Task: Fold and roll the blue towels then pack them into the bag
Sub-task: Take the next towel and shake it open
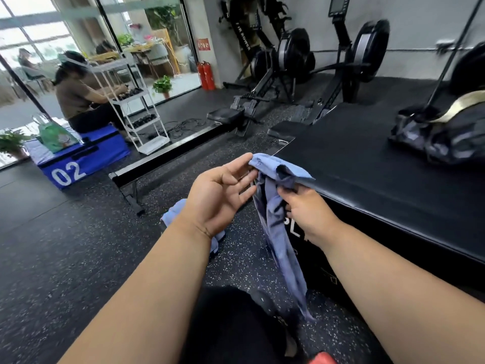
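A blue towel [279,232] hangs bunched in front of me, its lower end trailing toward my knee. My right hand [305,210] grips it near the top with curled fingers. My left hand [223,193] is spread palm-up beside it, and its fingertips touch the towel's upper corner. A second blue towel [173,214] lies crumpled on the floor, partly hidden behind my left wrist. The dark camouflage bag [441,137] with a tan strap sits on the black platform [367,164] at the right.
Rowing machines [286,64] stand beyond the platform. A black bench frame [162,164] crosses the speckled rubber floor. At the left, a person sits on a blue box marked 02 [84,158] beside a white shelf rack [136,106].
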Demonstrator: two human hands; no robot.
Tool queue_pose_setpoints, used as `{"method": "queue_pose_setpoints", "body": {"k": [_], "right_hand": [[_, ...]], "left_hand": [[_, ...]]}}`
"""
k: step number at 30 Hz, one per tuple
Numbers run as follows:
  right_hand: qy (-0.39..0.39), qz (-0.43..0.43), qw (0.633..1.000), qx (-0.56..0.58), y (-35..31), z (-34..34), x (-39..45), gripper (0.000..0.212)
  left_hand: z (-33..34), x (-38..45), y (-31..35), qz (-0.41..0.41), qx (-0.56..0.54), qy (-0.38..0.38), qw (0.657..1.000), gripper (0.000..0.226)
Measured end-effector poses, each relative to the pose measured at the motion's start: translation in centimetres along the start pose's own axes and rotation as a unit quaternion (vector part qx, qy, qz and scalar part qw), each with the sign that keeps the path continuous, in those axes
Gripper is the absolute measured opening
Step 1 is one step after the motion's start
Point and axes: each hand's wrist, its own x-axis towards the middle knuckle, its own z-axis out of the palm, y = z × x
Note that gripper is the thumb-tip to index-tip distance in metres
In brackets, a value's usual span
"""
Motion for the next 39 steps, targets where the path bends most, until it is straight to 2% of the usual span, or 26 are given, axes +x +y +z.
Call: {"method": "queue_pose_setpoints", "body": {"k": [5,10,14,16,19,23,26,31,35,37,39], "right_hand": [[0.052,-0.011,0.998,0.043,-2.3,-2.1,-2.6,0.021],[0.038,-0.023,0.988,0.147,-4.5,-3.3,-4.6,0.024],[0.026,-0.040,0.986,0.159,-5.6,-4.2,-5.6,0.036],[0.025,-0.036,0.986,0.160,-6.0,-4.6,-6.1,0.036],[0.015,-0.033,0.989,0.147,-6.3,-5.3,-6.6,0.030],[-0.017,-0.045,0.990,0.134,-7.0,-5.6,-7.4,0.034],[-0.033,-0.050,0.988,0.140,-7.4,-5.8,-7.9,0.032],[-0.009,-0.018,0.973,0.230,-7.7,-6.4,-7.6,0.021],[-0.038,-0.026,0.977,0.208,-8.4,-7.2,-8.0,0.025],[-0.024,-0.022,0.982,0.187,-8.4,-7.5,-8.0,0.028],[-0.006,-0.017,0.985,0.169,-8.1,-7.9,-7.9,0.029]], "left_hand": [[0.9,-0.1,-0.7,-0.004,-0.030,0.014,0.999,0.061],[2.0,-0.5,-2.6,-0.014,0.013,0.004,1.000,0.061],[2.4,-1.3,-5.3,-0.029,0.036,0.007,0.999,0.055],[2.0,-1.5,-6.9,-0.040,0.081,-0.002,0.996,0.060],[1.1,-2.1,-9.3,-0.058,0.213,-0.034,0.975,0.066],[0.6,-2.9,-12.3,-0.081,0.260,-0.021,0.962,0.023],[0.3,-3.1,-13.9,-0.098,0.258,-0.009,0.961,0.013],[0.3,-2.9,-14.5,-0.123,0.241,0.021,0.963,0.031],[0.9,-3.2,-13.9,-0.125,0.224,0.031,0.966,0.032],[1.6,-3.6,-13.4,-0.087,0.231,0.032,0.968,0.030],[2.3,-3.9,-12.9,0.000,0.269,0.028,0.963,0.033]]}}
